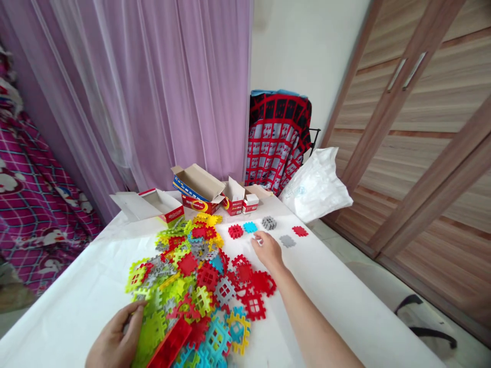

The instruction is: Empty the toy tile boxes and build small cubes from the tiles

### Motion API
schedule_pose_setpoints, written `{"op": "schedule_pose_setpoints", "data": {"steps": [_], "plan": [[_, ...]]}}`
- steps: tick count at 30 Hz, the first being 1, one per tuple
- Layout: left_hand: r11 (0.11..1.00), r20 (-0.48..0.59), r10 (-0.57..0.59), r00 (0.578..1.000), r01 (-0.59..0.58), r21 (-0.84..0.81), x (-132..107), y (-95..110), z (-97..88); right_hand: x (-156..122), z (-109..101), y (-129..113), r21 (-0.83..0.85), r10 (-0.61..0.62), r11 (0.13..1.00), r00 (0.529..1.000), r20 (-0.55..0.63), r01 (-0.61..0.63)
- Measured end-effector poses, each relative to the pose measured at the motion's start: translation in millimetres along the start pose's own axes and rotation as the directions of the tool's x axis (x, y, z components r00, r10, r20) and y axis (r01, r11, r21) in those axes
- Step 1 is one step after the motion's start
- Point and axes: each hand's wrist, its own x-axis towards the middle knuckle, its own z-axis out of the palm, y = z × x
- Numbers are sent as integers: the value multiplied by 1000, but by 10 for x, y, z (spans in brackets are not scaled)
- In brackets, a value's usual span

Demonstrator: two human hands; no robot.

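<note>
A heap of interlocking plastic waffle tiles [195, 286] in red, green, yellow, blue and grey lies on the white table [76, 301]. My left hand [115, 337] rests at the near left of the heap, fingers curled against green tiles [151, 332] beside a red piece [171, 345]. My right hand [266, 250] reaches far across the table, fingers bent, its tips near a small pale piece just below a blue tile [250, 227]. Beside it lie a red tile [235, 231], a grey stack [269, 222], a flat grey tile [287, 240] and another red tile [299, 231].
Open cardboard boxes [197, 189] stand at the table's far edge, with a white open box [149, 204] to the left. A white plastic bag [316, 184] sits at the far right corner. Behind are a chair with patterned cloth [278, 138], purple curtains and a wooden wardrobe [422, 153].
</note>
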Motion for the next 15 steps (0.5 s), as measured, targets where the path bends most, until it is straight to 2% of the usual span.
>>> {"op": "schedule_pose_setpoints", "data": {"steps": [4,7,12,15], "plan": [[999,-30,42,999,-41,27,-35,70,3,-559,24,254,137,19,991,993,-117,-3],[994,-72,103,992,-100,36,-54,106,15,-811,33,329,209,65,978,981,-185,-25],[989,-59,148,987,-147,16,25,141,29,-814,42,324,233,49,972,975,-215,2],[990,-48,138,989,-138,3,97,59,83,-779,42,343,230,16,973,978,-210,33]]}}
